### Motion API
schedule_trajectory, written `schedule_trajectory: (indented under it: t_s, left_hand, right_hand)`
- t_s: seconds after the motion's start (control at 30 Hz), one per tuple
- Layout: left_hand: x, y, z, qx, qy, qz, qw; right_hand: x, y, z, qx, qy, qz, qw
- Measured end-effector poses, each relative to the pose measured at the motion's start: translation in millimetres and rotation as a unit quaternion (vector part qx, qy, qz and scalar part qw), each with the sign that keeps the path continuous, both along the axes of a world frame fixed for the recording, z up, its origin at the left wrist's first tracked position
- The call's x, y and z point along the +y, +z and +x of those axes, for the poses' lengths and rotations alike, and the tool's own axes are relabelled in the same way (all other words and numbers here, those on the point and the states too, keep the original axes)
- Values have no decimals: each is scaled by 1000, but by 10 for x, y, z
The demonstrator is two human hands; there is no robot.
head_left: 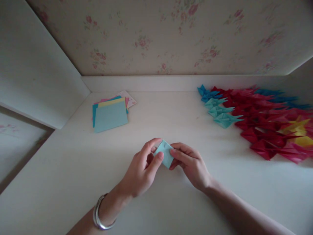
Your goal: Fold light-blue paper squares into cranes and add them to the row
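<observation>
A small folded piece of light blue paper (165, 153) is held just above the white desk (73, 169), near its middle. My left hand (141, 169) pinches its left side between thumb and fingers, and a silver bangle sits on that wrist. My right hand (189, 163) grips the right side with its fingers closed on the paper. Both hands touch the paper, which is square-ish and tilted like a diamond.
A stack of flat coloured paper sheets (110, 112), light blue on top, lies at the back left. Several folded paper cranes (264, 120) in teal, blue, red, pink and yellow spread across the back right. A floral wall stands behind the desk.
</observation>
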State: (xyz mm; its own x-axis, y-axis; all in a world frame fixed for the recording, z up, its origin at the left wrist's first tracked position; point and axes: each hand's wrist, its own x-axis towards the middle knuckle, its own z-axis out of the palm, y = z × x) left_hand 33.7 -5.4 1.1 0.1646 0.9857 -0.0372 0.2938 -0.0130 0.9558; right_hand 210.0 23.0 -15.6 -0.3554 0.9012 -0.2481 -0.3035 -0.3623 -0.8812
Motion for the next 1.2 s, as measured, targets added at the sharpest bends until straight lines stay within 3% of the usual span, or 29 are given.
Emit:
schedule_trajectory:
  t_s: [0.13, 0.23, 0.63, 0.8, 1.07, 1.2]
  left_hand:
    - [-40, 35, -11, 10, -79, 43, 996]
    - [-39, 28, -37, 9, -104, 58, 993]
    - [-12, -11, -69, -15, -49, 24, 998]
    - [16, -30, -59, -4, -23, 7, 1000]
    - [35, 37, -52, 80, 19, 79, 993]
    - [29, 56, -42, 74, 17, 107, 991]
  right_hand:
    - [32, 3, 75, 36, -30, -3, 999]
    - [10, 21, 124, 34, -30, 14, 999]
    - [-76, 0, 109, -37, -32, 114, 992]
    - [-35, -23, 110, -49, -21, 119, 991]
    - [-30, 34, 128, -40, 45, 146, 987]
    - [-6, 52, 85, -81, 3, 147, 986]
